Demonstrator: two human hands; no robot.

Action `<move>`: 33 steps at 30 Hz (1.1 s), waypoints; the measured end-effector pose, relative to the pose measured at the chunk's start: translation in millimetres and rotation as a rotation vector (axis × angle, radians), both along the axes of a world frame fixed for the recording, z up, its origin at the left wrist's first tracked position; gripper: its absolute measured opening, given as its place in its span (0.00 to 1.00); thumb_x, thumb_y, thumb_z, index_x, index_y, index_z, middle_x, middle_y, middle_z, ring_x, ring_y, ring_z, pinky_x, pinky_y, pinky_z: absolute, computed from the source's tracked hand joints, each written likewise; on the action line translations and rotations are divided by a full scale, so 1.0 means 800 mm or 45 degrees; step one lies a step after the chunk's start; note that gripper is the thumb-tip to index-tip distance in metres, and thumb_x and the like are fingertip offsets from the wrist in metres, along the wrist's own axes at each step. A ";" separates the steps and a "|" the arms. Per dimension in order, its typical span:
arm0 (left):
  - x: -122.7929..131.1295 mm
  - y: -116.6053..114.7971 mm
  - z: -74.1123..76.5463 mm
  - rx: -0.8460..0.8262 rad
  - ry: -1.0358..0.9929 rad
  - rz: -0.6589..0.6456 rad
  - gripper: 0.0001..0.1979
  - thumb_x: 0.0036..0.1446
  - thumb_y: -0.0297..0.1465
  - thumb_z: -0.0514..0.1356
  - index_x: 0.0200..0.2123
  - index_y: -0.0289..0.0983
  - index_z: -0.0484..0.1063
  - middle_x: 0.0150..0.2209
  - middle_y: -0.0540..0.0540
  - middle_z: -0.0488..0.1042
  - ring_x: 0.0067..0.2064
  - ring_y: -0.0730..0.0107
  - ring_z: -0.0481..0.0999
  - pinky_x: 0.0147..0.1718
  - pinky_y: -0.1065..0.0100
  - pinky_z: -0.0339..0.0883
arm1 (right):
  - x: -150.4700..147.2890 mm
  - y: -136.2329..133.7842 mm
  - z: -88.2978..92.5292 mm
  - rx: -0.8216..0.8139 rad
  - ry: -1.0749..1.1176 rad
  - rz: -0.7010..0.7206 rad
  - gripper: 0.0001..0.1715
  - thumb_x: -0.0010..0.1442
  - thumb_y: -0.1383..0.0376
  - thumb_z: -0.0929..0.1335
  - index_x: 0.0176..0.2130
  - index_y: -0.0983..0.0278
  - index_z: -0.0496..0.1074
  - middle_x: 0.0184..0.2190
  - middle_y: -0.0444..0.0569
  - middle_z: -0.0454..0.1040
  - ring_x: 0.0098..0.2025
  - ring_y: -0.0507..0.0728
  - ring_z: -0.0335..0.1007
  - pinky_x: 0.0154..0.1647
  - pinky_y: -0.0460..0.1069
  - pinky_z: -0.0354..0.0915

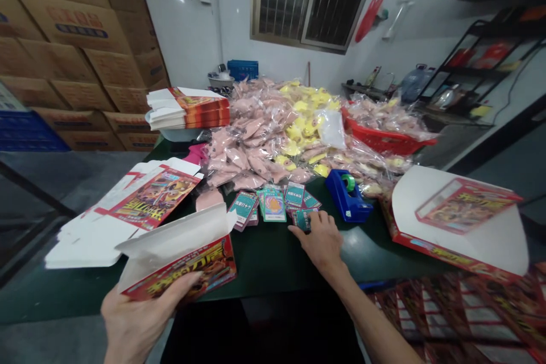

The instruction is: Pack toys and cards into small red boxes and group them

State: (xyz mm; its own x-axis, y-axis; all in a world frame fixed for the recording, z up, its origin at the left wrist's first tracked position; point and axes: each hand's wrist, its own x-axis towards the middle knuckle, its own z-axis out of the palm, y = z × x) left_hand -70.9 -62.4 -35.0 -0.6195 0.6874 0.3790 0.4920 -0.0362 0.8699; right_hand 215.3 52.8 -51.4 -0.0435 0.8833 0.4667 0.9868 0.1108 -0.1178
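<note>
Left hand [143,310] grips a red box [200,266] left of the tape dispenser [348,202]. Right hand [322,239] half-curled on cards [302,219] beside it, grip? Can't tell.

Dark green counter [264,264], and it's busy! Clear-wrapped packets [251,153], pink and yellow, heap up across the back; flat cartons [98,233] pile at the left; cards [273,205] spread in front of the heap, blue tape dispenser [348,199] near them, open box [409,242] over at the right edge!
</note>
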 end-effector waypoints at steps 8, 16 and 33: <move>-0.005 0.000 -0.006 -0.018 0.086 0.015 0.15 0.31 0.37 0.71 0.23 0.35 0.74 0.21 0.47 0.78 0.23 0.64 0.76 0.24 0.68 0.75 | 0.012 -0.012 0.006 0.071 -0.013 0.111 0.14 0.61 0.70 0.59 0.28 0.64 0.70 0.27 0.50 0.70 0.29 0.55 0.64 0.27 0.48 0.54; -0.002 0.000 -0.003 0.010 0.109 0.038 0.17 0.30 0.38 0.71 0.25 0.36 0.73 0.22 0.49 0.78 0.23 0.64 0.76 0.24 0.68 0.75 | 0.010 0.009 0.046 0.352 0.006 0.319 0.16 0.64 0.67 0.59 0.34 0.65 0.74 0.29 0.52 0.71 0.33 0.56 0.65 0.34 0.50 0.56; -0.005 0.004 -0.002 0.109 0.156 0.006 0.16 0.29 0.32 0.71 0.26 0.37 0.73 0.21 0.51 0.78 0.20 0.67 0.76 0.21 0.74 0.74 | -0.015 0.069 0.068 -0.365 -0.279 1.251 0.31 0.51 0.65 0.73 0.52 0.65 0.60 0.41 0.53 0.62 0.41 0.58 0.60 0.38 0.50 0.62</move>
